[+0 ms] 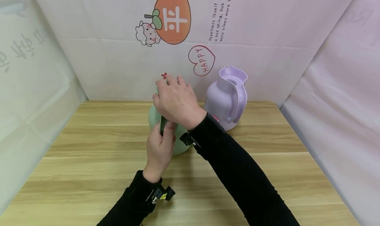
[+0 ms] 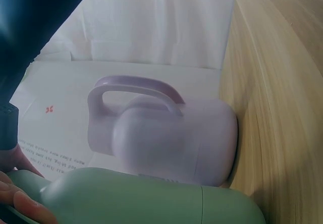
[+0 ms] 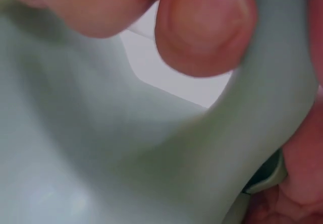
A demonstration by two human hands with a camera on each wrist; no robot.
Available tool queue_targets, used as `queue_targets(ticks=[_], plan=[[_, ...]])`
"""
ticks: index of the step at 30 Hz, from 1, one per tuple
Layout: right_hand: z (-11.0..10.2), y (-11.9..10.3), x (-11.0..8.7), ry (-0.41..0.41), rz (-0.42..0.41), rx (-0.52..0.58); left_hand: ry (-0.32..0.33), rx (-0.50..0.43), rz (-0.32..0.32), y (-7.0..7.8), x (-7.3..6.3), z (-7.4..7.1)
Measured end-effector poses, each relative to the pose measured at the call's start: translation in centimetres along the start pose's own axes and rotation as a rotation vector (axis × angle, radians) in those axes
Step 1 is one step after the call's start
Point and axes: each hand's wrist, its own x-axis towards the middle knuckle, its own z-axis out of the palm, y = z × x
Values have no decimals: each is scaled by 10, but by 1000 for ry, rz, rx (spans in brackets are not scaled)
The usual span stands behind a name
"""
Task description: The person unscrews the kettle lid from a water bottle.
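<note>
A pale green jug [image 1: 179, 145] stands toward the back of the wooden table. My left hand [image 1: 160, 146] grips its handle [image 1: 163, 124], the thumb lying over the handle's near side. Across the jug's top lies my right hand [image 1: 178, 102], back of the hand up and fingers spread toward the wall, so the mouth is hidden under it. The left wrist view has the jug's smooth green body [image 2: 141, 199] along its lower edge. In the right wrist view the curved handle [image 3: 282, 72] fills much of the frame, with a fingertip [image 3: 204, 27] inside its loop.
Just right of the green jug stands a lilac jug [image 1: 221, 100] with a wavy spout rim, its handle [image 1: 241, 102] facing right and toward me. Behind both hangs a white printed cloth [image 1: 261, 61]. More white cloth [image 1: 335, 97] closes off the sides of the wooden table [image 1: 89, 173].
</note>
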Motion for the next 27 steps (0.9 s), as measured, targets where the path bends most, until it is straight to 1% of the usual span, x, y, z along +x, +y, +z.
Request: queue_targets(ticks=[7, 11, 21, 27], plan=[[0, 6, 0, 4, -59, 37, -5, -20, 7, -2, 0, 0], [1, 9, 1, -7, -84, 45, -5, -31, 10, -2, 0, 0], [0, 15, 4, -33, -133, 69, 4, -10, -9, 1, -1, 0], [-1, 20, 5, -37, -184, 82, -3, -3, -16, 1, -1, -1]])
